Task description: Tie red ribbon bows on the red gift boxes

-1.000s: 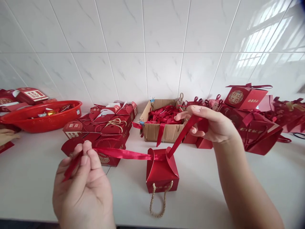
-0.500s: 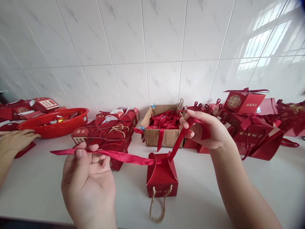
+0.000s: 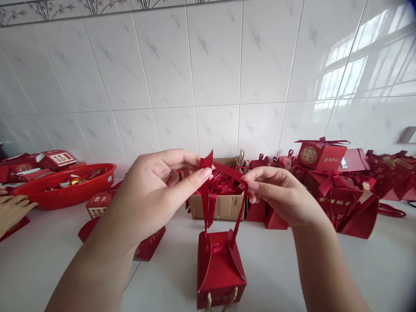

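A red ribbon (image 3: 239, 216) runs up from the top of a small red gift box (image 3: 221, 268) with a gold rope handle, which stands on the white counter. My left hand (image 3: 169, 182) pinches one end of the ribbon between thumb and forefinger, its tip sticking up. To the right, my right hand (image 3: 276, 190) pinches the other length of it. Between the two hands the ribbon crosses above the box, in front of a cardboard box (image 3: 227, 208) full of loose red ribbons.
A red plastic basin (image 3: 65, 193) with wrapped sweets stands at the left, another person's hand (image 3: 16, 212) beside it. Red gift boxes (image 3: 97, 204) lie partly behind my left arm. More red boxes (image 3: 325, 156) are stacked at the right against the tiled wall.
Both hands have come together above the box. My left hand has lifted its ribbon end up and to the right; the ribbon lengths now rise steeply. The view has tilted up.
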{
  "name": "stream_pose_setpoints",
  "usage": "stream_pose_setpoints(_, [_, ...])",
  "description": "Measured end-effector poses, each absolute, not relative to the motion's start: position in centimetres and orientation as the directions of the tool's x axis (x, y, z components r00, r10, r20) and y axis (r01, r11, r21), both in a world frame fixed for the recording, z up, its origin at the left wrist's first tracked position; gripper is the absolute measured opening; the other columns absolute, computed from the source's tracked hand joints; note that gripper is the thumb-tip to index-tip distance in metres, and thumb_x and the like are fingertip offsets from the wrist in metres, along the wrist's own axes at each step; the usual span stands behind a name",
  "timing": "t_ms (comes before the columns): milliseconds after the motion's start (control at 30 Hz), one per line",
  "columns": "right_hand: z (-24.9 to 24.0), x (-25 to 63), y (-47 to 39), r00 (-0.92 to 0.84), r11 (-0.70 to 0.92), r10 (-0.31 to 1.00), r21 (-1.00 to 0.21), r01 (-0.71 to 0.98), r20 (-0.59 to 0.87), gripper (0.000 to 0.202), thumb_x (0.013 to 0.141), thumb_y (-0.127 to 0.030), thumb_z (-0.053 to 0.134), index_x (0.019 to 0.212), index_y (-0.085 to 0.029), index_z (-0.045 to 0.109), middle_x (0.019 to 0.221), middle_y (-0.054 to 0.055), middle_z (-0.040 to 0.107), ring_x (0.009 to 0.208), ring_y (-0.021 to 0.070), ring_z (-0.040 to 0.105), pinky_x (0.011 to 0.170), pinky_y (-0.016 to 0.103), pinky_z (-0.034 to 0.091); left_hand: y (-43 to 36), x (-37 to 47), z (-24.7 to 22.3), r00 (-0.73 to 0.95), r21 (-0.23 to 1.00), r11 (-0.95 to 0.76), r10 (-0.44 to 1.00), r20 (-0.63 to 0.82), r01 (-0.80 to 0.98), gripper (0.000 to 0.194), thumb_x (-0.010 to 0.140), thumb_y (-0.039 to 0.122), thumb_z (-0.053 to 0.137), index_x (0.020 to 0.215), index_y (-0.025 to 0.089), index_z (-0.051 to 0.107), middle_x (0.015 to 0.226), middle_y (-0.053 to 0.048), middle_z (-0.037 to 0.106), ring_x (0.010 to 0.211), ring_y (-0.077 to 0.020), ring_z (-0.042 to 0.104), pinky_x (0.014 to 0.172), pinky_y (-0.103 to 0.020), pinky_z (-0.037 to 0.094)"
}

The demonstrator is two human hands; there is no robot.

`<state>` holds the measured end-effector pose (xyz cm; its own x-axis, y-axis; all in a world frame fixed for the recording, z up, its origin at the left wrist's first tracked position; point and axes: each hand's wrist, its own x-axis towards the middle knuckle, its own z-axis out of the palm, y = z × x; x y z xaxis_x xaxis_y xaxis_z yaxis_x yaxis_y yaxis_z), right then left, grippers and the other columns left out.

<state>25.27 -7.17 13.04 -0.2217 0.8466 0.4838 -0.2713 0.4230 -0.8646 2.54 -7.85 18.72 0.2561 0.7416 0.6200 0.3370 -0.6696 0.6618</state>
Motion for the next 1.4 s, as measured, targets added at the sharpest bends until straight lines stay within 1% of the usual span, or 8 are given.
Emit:
stream_pose_setpoints(233, [13.3,24.2,-8.0,-0.030,0.529,0.831,-0.807,-0.263,0.555,0.037,0.076,-0.019,0.074,0.109,-0.026,0.058,0.080,-0.001,0.068,0.064,0.0104,0.061,0.061,0.024,0.054,-5.7,4.4,16.7,-0.015,0.600,-0.736,0.628,0.778,0.314,0.011,0.073,0.030,0.074,0.079,0.021,0.072,0.068,-0.001,0.070,0.056,-0.0135,0.062,0.048,-0.023,0.048])
stream_pose_setpoints(467, [13.2,23.2,-7.5,0.218,0.665,0.740,-0.740,-0.099,0.636,0.021,0.075,-0.022,0.073,0.077,-0.022,0.052,0.066,-0.004,0.058,0.055,0.0077,0.051,0.050,0.020,0.044,-4.8,5.0,14.8,-0.093,0.590,-0.761,0.589,0.803,0.269,0.014,0.075,0.030,0.072,0.086,0.021,0.071,0.072,0.000,0.068,0.058,-0.0118,0.059,0.046,-0.021,0.043])
stream_pose_setpoints(600, [12.8,22.8,-7.2,0.230,0.676,0.705,-0.734,0.066,0.671,0.010,0.079,-0.024,0.069,0.078,-0.022,0.059,0.067,-0.002,0.058,0.057,0.0097,0.049,0.049,0.022,0.040,-5.2,5.4,14.9,-0.110,0.530,-0.804,0.521,0.846,0.269,0.023,0.074,0.023,0.073,0.093,0.023,0.059,0.068,0.004,0.064,0.052,-0.0103,0.055,0.047,-0.023,0.042])
stream_pose_setpoints(700, [12.5,22.6,-7.2,0.208,0.688,0.681,-0.711,0.145,0.702,0.003,0.081,-0.025,0.066,0.083,-0.023,0.067,0.077,0.001,0.063,0.066,0.0133,0.055,0.056,0.025,0.044,-5.1,6.0,14.6,-0.117,0.492,-0.843,0.478,0.870,0.215,0.022,0.074,0.021,0.073,0.083,0.023,0.054,0.072,0.004,0.063,0.056,-0.0101,0.057,0.049,-0.023,0.043])
stream_pose_setpoints(867, [12.5,21.9,-7.6,0.134,0.703,0.665,-0.676,0.222,0.735,0.010,0.084,-0.027,0.063,0.090,-0.025,0.071,0.087,0.003,0.066,0.077,0.0163,0.058,0.067,0.028,0.047,-4.8,6.5,14.2,-0.080,0.522,-0.852,0.518,0.852,0.037,0.011,0.074,0.023,0.075,0.079,0.023,0.065,0.074,0.003,0.064,0.060,-0.0092,0.057,0.051,-0.021,0.045])
stream_pose_setpoints(1000, [12.9,21.3,-7.9,-0.041,0.655,0.755,-0.750,0.094,0.654,0.013,0.086,-0.032,0.062,0.089,-0.023,0.071,0.081,0.003,0.064,0.071,0.0146,0.056,0.064,0.027,0.046,-4.7,6.2,14.2,0.041,0.622,-0.756,0.628,0.777,-0.204,0.010,0.073,0.026,0.076,0.079,0.023,0.069,0.076,0.001,0.067,0.066,-0.0117,0.063,0.057,-0.021,0.051])
stream_pose_setpoints(1167, [12.7,20.9,-7.7,-0.244,0.526,0.805,-0.841,-0.127,0.541,0.012,0.078,-0.031,0.071,0.085,-0.022,0.072,0.083,0.003,0.065,0.075,0.0157,0.058,0.070,0.031,0.049,-4.9,6.2,14.3,0.094,0.633,-0.731,0.633,0.769,-0.254,0.006,0.075,0.021,0.074,0.079,0.024,0.071,0.076,0.002,0.069,0.069,-0.0115,0.065,0.065,-0.021,0.054])
stream_pose_setpoints(1400, [12.2,20.5,-7.0,0.032,0.620,0.782,-0.774,-0.129,0.622,0.011,0.069,-0.024,0.079,0.072,-0.022,0.069,0.070,-0.001,0.065,0.065,0.0122,0.058,0.062,0.025,0.049,-5.3,6.6,14.2,0.097,0.593,-0.801,0.586,0.805,-0.078,0.005,0.078,0.024,0.071,0.082,0.023,0.069,0.087,-0.001,0.069,0.091,-0.0186,0.065,0.085,-0.031,0.053])
